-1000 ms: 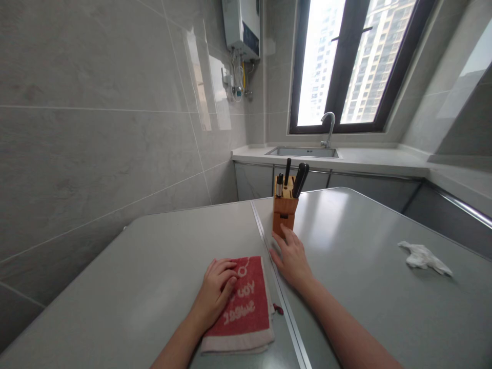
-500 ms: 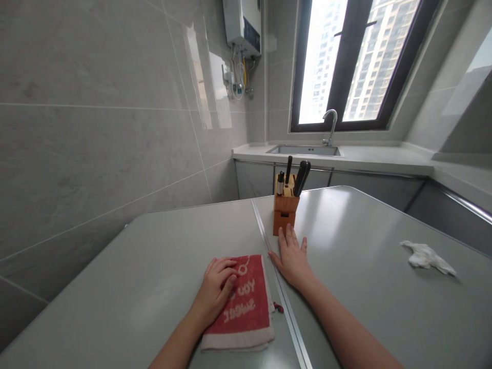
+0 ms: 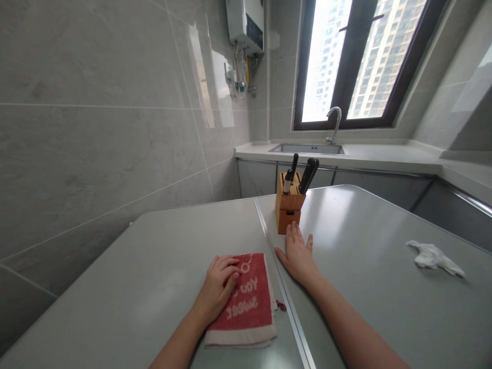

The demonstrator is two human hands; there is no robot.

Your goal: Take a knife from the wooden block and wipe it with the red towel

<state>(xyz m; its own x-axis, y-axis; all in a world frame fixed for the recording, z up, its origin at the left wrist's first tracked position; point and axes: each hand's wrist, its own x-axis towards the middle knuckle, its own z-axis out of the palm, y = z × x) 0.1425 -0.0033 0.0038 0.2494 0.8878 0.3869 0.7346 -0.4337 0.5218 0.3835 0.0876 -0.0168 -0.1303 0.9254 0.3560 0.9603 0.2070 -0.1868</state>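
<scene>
My left hand (image 3: 222, 285) lies flat on a folded red towel (image 3: 251, 305) with pale lettering and a pale hem, its fingers stretched over the towel's left side. My right hand (image 3: 299, 254) is open, palm down, with fingers extended and thumb apart. Its fingertips overlap the lower front of a wooden knife block (image 3: 288, 218); whether they touch it, I cannot tell. The block stands upright, with several black-handled tools in its top, among them a thick-handled knife (image 3: 309, 175).
A metal seam (image 3: 292, 318) runs down the pale table (image 3: 161, 266), passing between towel and right hand. Crumpled white tissue (image 3: 434, 256) lies at the right. A small red item (image 3: 281, 306) sits beside the towel. Behind are a counter sink (image 3: 307, 149) and faucet (image 3: 335, 123).
The knife block appears slightly turned, showing more of its left side, and its handles lean further right. The whole view has shifted a little. My left hand stays on the towel.
</scene>
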